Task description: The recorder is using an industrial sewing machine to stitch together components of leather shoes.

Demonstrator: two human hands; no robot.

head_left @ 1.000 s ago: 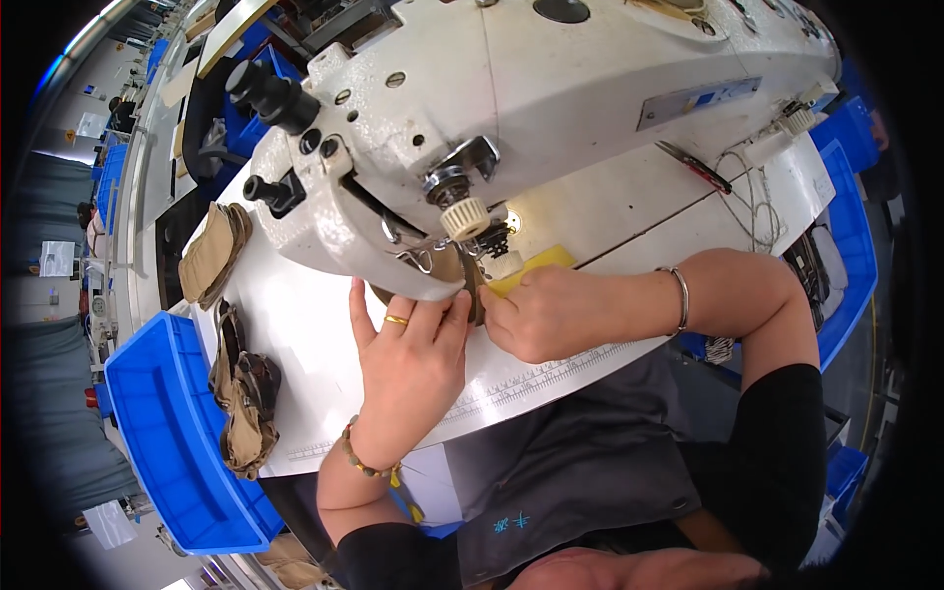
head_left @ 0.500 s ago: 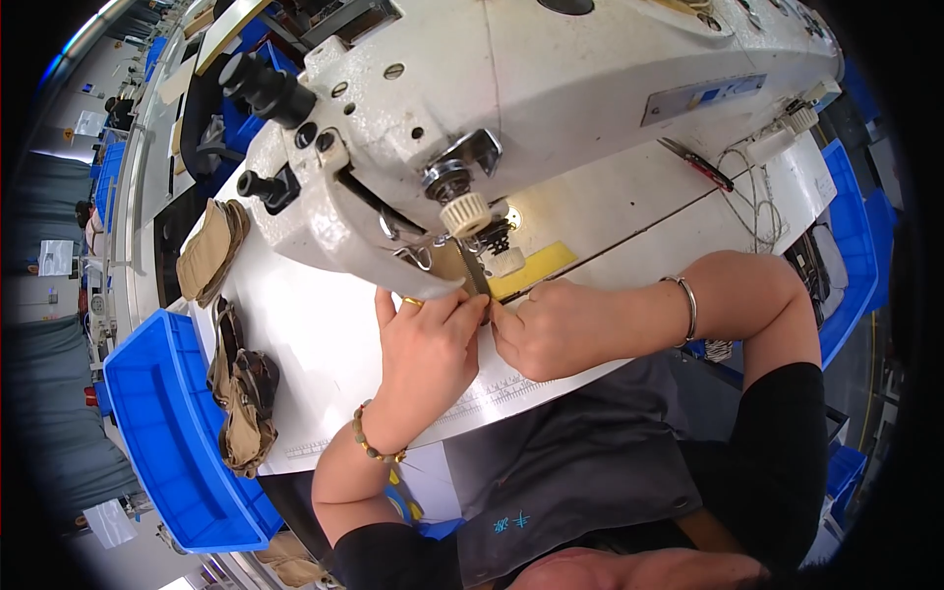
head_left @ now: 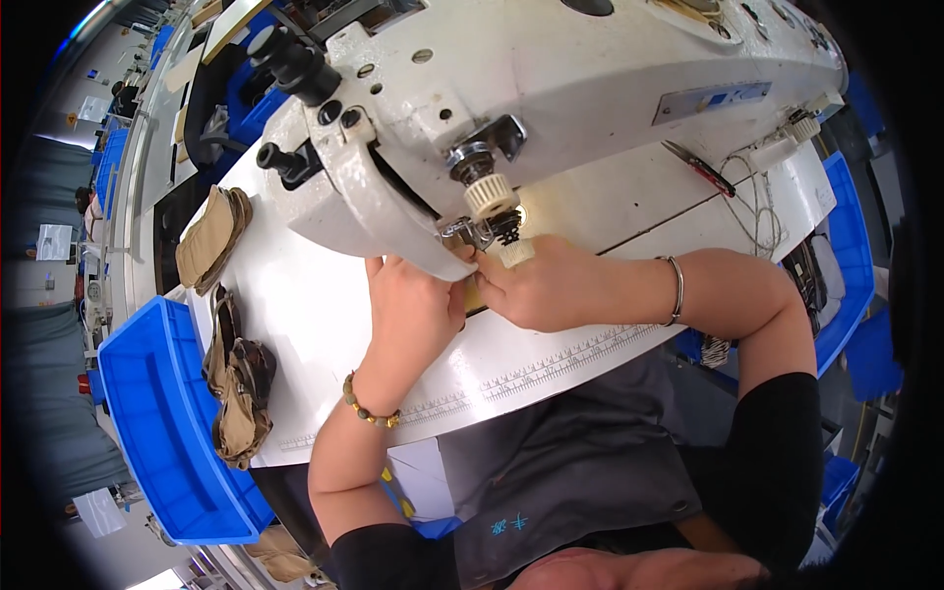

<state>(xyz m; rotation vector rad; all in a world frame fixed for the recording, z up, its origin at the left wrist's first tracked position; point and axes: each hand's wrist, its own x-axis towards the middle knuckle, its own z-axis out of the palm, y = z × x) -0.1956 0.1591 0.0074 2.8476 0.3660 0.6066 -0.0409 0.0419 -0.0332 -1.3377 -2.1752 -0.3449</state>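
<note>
Head view: left hand (head_left: 415, 307) seems partly behind machine (head_left: 570, 108).

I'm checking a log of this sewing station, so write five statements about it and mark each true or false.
1. The left hand and right hand are at the sewing machine's head. True.
2. The left hand has a bare wrist. False: it wears a beaded bracelet.
3. A red-handled tool lies on the white table. True.
4. The table's left side is bare. False: stacked tan pieces lie there.
5. A ruler scale runs along the table's near edge. True.
</note>
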